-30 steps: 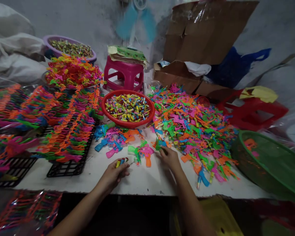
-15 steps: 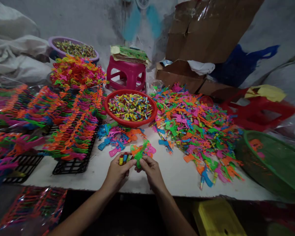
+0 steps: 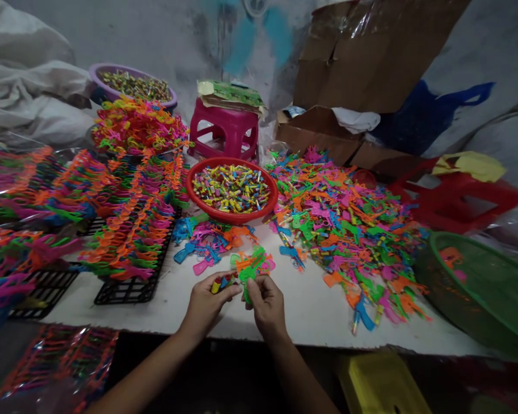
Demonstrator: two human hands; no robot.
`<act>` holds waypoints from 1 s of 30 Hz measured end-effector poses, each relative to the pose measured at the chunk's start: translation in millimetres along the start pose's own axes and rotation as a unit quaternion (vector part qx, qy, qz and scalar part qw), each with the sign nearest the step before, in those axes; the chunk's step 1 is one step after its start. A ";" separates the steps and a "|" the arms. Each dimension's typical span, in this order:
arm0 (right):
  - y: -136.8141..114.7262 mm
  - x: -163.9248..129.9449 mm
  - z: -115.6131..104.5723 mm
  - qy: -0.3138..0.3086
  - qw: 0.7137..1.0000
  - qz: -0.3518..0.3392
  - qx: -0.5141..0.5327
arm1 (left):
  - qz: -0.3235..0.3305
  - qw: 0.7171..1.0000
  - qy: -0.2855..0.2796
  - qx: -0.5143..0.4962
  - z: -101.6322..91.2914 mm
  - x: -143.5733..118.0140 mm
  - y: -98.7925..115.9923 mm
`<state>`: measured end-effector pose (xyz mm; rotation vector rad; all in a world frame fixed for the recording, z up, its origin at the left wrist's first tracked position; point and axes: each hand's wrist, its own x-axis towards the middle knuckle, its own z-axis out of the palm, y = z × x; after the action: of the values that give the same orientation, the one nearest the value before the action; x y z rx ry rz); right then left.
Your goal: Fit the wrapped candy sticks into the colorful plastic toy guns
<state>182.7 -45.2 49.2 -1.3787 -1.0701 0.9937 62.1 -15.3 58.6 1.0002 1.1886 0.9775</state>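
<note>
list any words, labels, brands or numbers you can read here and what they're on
No text can be read anywhere in the head view.
The green printed sheets on the pink stool: print too blurred to read.
The small tubes in the red bowl: markings, if any, too small.
The cardboard box: no visible lettering.
The green toy piece in the right hand and the small tubes in the left hand: nothing legible.

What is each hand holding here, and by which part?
The left hand grips a few small coloured tubes by their lower ends, tops poking out. The right hand pinches a green toy gun at its lower part, apparently the handle.
</note>
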 end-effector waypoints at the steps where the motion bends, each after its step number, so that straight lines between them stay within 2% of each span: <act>1: 0.9 -1.3 0.6 0.001 1.000 -0.009 -0.020 | 0.013 1.000 0.006 0.008 -0.4 0.4 -2.1; 6: 5.8 -7.2 6.0 0.043 0.992 -0.048 -0.109 | 0.102 0.991 0.041 0.080 -1.4 -1.3 -12.8; 10: 11.5 -15.7 17.7 0.062 0.993 -0.036 -0.095 | 0.202 0.972 0.028 0.117 -1.0 -5.1 -19.1; 13: 13.1 -14.9 19.1 0.041 0.997 -0.005 -0.070 | 0.233 0.963 0.004 0.139 0.8 -4.8 -22.4; 15: 9.1 -1.4 4.6 0.022 0.997 0.003 -0.071 | 0.201 0.971 -0.017 0.129 2.7 -2.4 -24.3; 17: 1.0 24.9 -27.3 0.046 0.996 0.000 -0.077 | 0.122 0.988 -0.032 0.085 3.8 1.4 -26.4; 18: -3.8 41.4 -48.5 0.074 0.994 -0.002 -0.079 | 0.071 0.995 -0.038 0.051 3.6 3.8 -27.6; 19: -8.4 58.5 -71.3 0.152 0.986 -0.006 -0.070 | 0.018 0.999 -0.041 0.009 2.9 6.3 -29.0; 20: -12.2 74.9 -93.7 0.202 0.978 0.000 -0.057 | -0.034 0.998 -0.042 -0.037 1.6 9.0 -30.6; 22: -14.8 100.3 -128.5 0.250 0.965 0.026 -0.069 | -0.113 0.984 -0.039 -0.130 -1.6 14.2 -34.5; 23: -12.8 107.5 -137.5 0.244 0.964 0.031 -0.104 | -0.139 0.975 -0.036 -0.170 -2.9 16.3 -36.5; 25: -1.6 110.2 -135.8 0.205 0.964 0.031 -0.167 | -0.175 0.960 -0.040 -0.215 -4.1 18.9 -40.1; 28: 26.5 92.1 -98.9 0.114 0.971 0.018 -0.208 | -0.209 0.953 -0.057 -0.213 -3.4 19.2 -42.4; 30: 43.9 75.9 -72.3 0.057 0.961 0.002 -0.270 | -0.218 0.953 -0.068 -0.198 -3.7 18.9 -42.5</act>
<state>274.5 9.6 10.8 -1.8513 -1.3076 0.6308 63.5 -8.3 12.5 0.4498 0.9875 0.7382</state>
